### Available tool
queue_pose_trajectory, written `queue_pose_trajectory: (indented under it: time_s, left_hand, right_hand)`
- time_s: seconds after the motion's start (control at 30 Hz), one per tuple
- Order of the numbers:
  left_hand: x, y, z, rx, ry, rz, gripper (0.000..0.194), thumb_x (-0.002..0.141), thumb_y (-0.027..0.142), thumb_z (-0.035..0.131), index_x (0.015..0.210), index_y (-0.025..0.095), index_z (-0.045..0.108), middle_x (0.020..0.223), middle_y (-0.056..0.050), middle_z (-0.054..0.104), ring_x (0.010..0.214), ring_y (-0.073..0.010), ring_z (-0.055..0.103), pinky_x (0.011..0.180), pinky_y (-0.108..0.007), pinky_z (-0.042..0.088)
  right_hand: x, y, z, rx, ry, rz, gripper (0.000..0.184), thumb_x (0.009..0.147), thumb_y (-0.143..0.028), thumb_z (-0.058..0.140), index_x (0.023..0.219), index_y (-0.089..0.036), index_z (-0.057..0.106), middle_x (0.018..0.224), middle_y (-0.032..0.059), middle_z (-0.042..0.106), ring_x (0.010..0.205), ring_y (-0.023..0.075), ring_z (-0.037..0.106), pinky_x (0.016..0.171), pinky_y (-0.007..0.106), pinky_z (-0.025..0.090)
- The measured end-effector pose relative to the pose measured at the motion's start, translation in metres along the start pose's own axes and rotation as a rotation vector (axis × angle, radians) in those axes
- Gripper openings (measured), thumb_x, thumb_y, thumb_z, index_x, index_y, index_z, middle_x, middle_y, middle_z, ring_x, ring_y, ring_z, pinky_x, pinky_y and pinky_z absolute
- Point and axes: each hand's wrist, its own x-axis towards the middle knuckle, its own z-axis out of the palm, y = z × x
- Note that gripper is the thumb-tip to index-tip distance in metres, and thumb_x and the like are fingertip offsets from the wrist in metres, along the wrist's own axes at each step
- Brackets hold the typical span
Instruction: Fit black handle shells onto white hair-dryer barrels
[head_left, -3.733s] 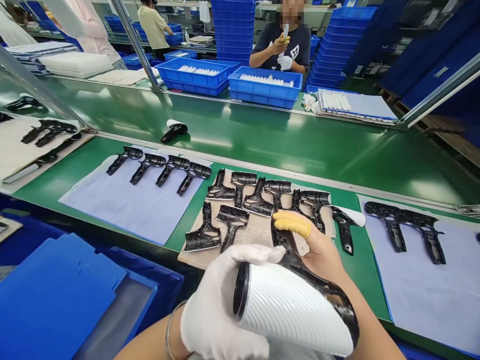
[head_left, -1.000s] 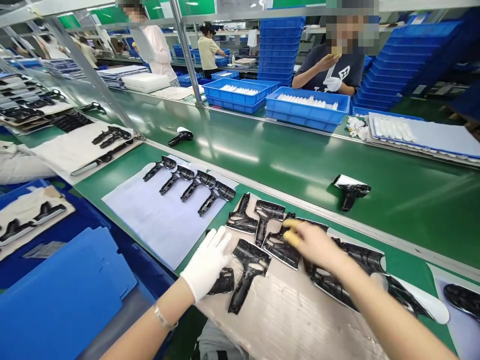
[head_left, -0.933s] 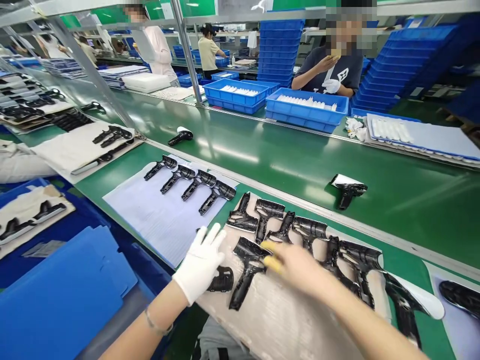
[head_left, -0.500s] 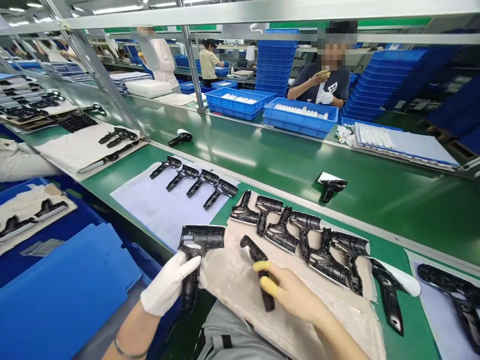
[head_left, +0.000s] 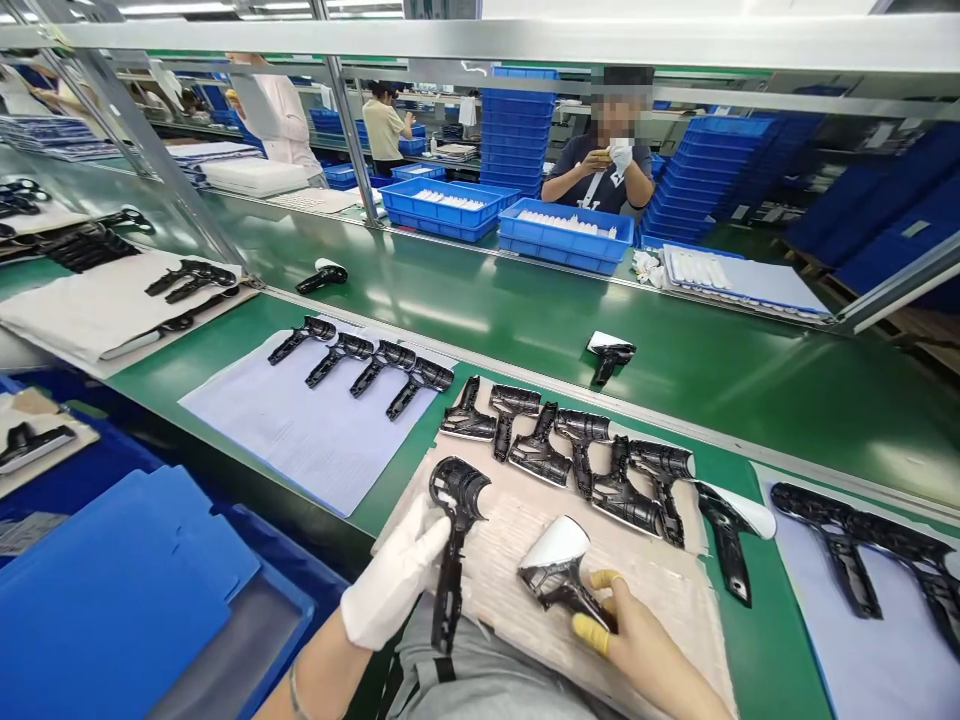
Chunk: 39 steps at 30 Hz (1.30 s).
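Note:
My left hand (head_left: 397, 575), in a white glove, grips a black hair dryer housing half (head_left: 452, 535) by its handle, with the hollow, ribbed inside facing up. My right hand (head_left: 626, 625), with yellow finger cots, holds a white-and-black hair dryer housing (head_left: 561, 565) by the handle. Its white barrel points up and left, over the beige board (head_left: 510, 570) in front of me. Along the far side of that board lie several black housing halves (head_left: 540, 460) in a row, handles alternating. A white-topped housing (head_left: 731, 530) rests at the row's right end.
Several housing halves (head_left: 382, 365) lie on a lilac sheet (head_left: 300, 430) at left; others (head_left: 855, 540) sit at right. A white-and-black housing (head_left: 611, 355) is on the green conveyor (head_left: 465, 310). Across it, a person (head_left: 600, 165) works behind blue bins (head_left: 562, 245). Blue trays (head_left: 127, 590) stand lower left.
The housing in my left hand has turned and moved right, over the board. My right hand has moved slightly right, and its housing has rotated to show the white barrel. The view has shifted.

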Motion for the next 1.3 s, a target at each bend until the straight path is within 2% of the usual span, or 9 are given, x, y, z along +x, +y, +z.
queue_pose_trajectory:
  time_s: [0.13, 0.27, 0.37, 0.47, 0.57, 0.7, 0.87, 1.07, 1.3]
  left_hand:
    - [0.001, -0.01, 0.01, 0.05, 0.043, 0.099, 0.041, 0.085, 0.035, 0.072, 0.121, 0.022, 0.061, 0.113, -0.008, 0.069, 0.1, -0.0221, 0.065, 0.089, -0.034, 0.053]
    - [-0.004, -0.018, 0.017, 0.137, 0.033, 0.18, 0.014, 0.071, 0.016, 0.081, 0.082, 0.018, 0.074, 0.085, -0.003, 0.07, 0.083, -0.0189, 0.063, 0.079, -0.028, 0.051]
    - [-0.011, -0.01, 0.031, 0.194, -0.023, 0.258, 0.011, 0.065, 0.009, 0.08, 0.062, 0.017, 0.074, 0.086, -0.005, 0.071, 0.078, -0.0199, 0.062, 0.077, -0.03, 0.05]
    - [-0.018, 0.005, 0.049, 0.146, -0.129, 0.189, 0.009, 0.076, 0.016, 0.071, 0.077, 0.018, 0.08, 0.094, -0.007, 0.075, 0.085, -0.0253, 0.066, 0.082, -0.034, 0.052]
    - [-0.022, 0.013, 0.059, 0.046, -0.24, 0.032, 0.032, 0.081, 0.023, 0.067, 0.112, 0.018, 0.075, 0.107, -0.007, 0.076, 0.102, -0.0312, 0.067, 0.092, -0.036, 0.052]
    - [-0.024, 0.016, 0.062, 0.158, -0.301, -0.041, 0.03, 0.079, 0.029, 0.074, 0.106, 0.016, 0.076, 0.107, -0.007, 0.076, 0.102, -0.0313, 0.065, 0.089, -0.033, 0.052]
    - [-0.024, 0.019, 0.068, 0.192, -0.371, -0.049, 0.027, 0.084, 0.032, 0.07, 0.104, 0.016, 0.075, 0.102, -0.006, 0.074, 0.096, -0.0287, 0.065, 0.084, -0.032, 0.052]
    - [-0.029, 0.014, 0.067, 0.194, -0.24, -0.035, 0.033, 0.078, 0.029, 0.076, 0.11, 0.019, 0.075, 0.111, -0.004, 0.076, 0.107, -0.0309, 0.065, 0.094, -0.03, 0.049]
    - [-0.03, 0.019, 0.073, 0.215, -0.275, -0.011, 0.028, 0.08, 0.029, 0.074, 0.107, 0.023, 0.077, 0.106, -0.004, 0.076, 0.099, -0.0278, 0.067, 0.089, -0.031, 0.052]
  right_hand:
    - [0.002, 0.0, 0.013, -0.173, 0.188, -0.075, 0.066, 0.079, -0.036, 0.052, 0.133, 0.0, 0.049, 0.112, 0.0343, 0.065, 0.108, 0.0561, 0.059, 0.092, 0.072, 0.037]
    - [-0.005, 0.001, 0.013, -0.099, 0.227, -0.26, 0.059, 0.092, -0.041, 0.039, 0.138, -0.006, 0.049, 0.133, 0.026, 0.059, 0.127, 0.0402, 0.054, 0.107, 0.057, 0.041]
    - [-0.02, -0.003, 0.014, 0.088, 0.333, -0.503, 0.05, 0.097, -0.043, 0.041, 0.141, -0.019, 0.048, 0.141, 0.0165, 0.056, 0.133, 0.0312, 0.051, 0.108, 0.045, 0.046]
    - [-0.038, -0.019, 0.017, 0.209, 0.473, -0.765, 0.042, 0.097, -0.033, 0.054, 0.139, -0.03, 0.052, 0.136, 0.0101, 0.061, 0.12, 0.0295, 0.061, 0.099, 0.039, 0.054]
    - [-0.053, -0.043, 0.016, 0.162, 0.511, -0.88, 0.046, 0.097, -0.03, 0.058, 0.142, -0.034, 0.051, 0.133, 0.0079, 0.062, 0.117, 0.029, 0.063, 0.099, 0.037, 0.054]
    - [-0.064, -0.068, 0.009, 0.16, 0.433, -0.924, 0.044, 0.102, -0.032, 0.052, 0.145, -0.038, 0.047, 0.136, 0.0058, 0.06, 0.123, 0.0268, 0.059, 0.099, 0.033, 0.053]
    - [-0.067, -0.072, 0.007, 0.18, 0.395, -0.952, 0.043, 0.102, -0.037, 0.052, 0.145, -0.038, 0.046, 0.136, 0.006, 0.059, 0.124, 0.0272, 0.059, 0.1, 0.033, 0.052]
    - [-0.067, -0.072, 0.006, 0.18, 0.425, -0.998, 0.043, 0.103, -0.037, 0.05, 0.145, -0.037, 0.046, 0.126, 0.0065, 0.064, 0.116, 0.0253, 0.064, 0.093, 0.03, 0.056]
    - [-0.073, -0.077, 0.005, 0.165, 0.41, -1.007, 0.046, 0.1, -0.038, 0.056, 0.145, -0.037, 0.046, 0.131, 0.0051, 0.063, 0.118, 0.0246, 0.063, 0.099, 0.027, 0.053]
